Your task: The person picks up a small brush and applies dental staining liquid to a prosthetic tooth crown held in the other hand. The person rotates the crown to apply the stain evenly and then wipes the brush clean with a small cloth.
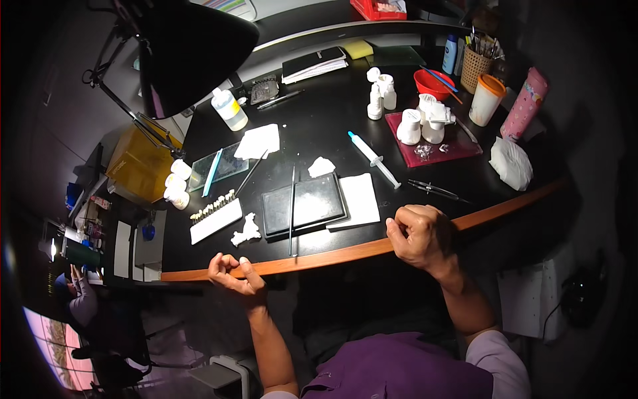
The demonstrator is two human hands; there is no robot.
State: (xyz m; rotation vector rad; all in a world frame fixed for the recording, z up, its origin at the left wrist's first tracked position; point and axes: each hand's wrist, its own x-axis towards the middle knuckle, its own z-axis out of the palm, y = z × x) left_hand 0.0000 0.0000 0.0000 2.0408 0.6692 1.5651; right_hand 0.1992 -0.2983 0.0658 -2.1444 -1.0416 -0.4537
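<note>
My left hand (238, 274) rests at the wooden front edge of the desk, fingers loosely curled and thumb apart, with nothing visible in it. My right hand (423, 237) is closed in a fist over the same edge, and no object shows in it. Between them lies a black flat case (312, 199) with a thin metal instrument (292, 213) across it. A white paper pad (362, 199) sits partly under the case. Beyond my right hand are metal tweezers (435, 191). Nearest my left hand lies a crumpled white tissue (246, 230), beside a white shade guide (216, 219) of tooth-shaped tabs.
A syringe (374, 159) lies mid-desk. White bottles stand on a red tray (458, 149), near a red bowl (432, 85) and a pink bottle (525, 103). A black lamp (193, 53) overhangs the left side, above a glass slab (226, 166) and a clear bottle (229, 110).
</note>
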